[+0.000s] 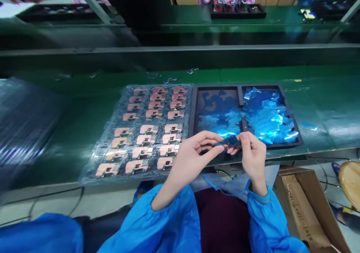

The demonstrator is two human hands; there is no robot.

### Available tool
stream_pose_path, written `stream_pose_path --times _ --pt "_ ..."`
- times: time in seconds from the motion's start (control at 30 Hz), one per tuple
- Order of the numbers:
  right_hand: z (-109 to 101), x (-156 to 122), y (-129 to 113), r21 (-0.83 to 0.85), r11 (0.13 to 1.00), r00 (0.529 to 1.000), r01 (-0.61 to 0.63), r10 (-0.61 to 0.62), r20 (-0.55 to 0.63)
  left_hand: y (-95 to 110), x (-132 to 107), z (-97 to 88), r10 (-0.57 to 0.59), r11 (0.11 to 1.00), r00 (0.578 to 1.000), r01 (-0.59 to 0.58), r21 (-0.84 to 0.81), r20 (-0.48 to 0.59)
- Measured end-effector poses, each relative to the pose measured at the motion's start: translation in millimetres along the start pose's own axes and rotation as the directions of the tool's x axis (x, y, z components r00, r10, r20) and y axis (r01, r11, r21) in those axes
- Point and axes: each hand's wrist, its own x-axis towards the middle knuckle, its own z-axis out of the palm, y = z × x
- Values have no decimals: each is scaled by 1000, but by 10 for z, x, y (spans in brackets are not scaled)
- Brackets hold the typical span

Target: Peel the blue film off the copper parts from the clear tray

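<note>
My left hand and my right hand meet at the near edge of the green bench, both pinching one small dark part with a blue film between thumbs and fingers. Just behind them lies a black two-compartment tray filled with shiny blue film scraps, most of them in the right compartment. Left of the hands sits a clear plastic tray with rows of copper-coloured flat parts.
A green conveyor bench runs left to right. An open cardboard box stands on the floor at lower right. Across the line, other people in pink and blue sleeves work at black trays. A blurred stack fills the left edge.
</note>
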Motion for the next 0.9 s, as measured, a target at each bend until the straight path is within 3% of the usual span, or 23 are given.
stream_pose_path --times 0.23,0.4,0.53,0.6,0.7,0.8,0.9 --pt "55 -105 -87 -136 987 997 80 -82 -4 -136 -146 22 -17 982 996 -1 -189 -92" --pt "134 -140 -80 -128 992 999 19 -22 -23 -226 -184 20 19 985 991 -41 -167 -133" --pt "150 -141 -59 -248 959 990 136 -140 1 -302 -203 19 35 987 990 -56 -153 -135" --pt "165 -155 -46 -375 889 959 262 -283 -1 -337 -206 31 31 983 989 -57 -175 -144" --pt "195 -189 -11 -540 726 869 427 -495 22 -367 -209 53 42 981 985 -73 -182 -167" --pt "209 -207 23 -614 616 804 493 -592 52 -366 -223 59 54 979 988 -80 -188 -142" --pt "194 -203 31 -638 555 761 534 -644 76 -354 -244 33 1 964 998 -17 -266 -62"
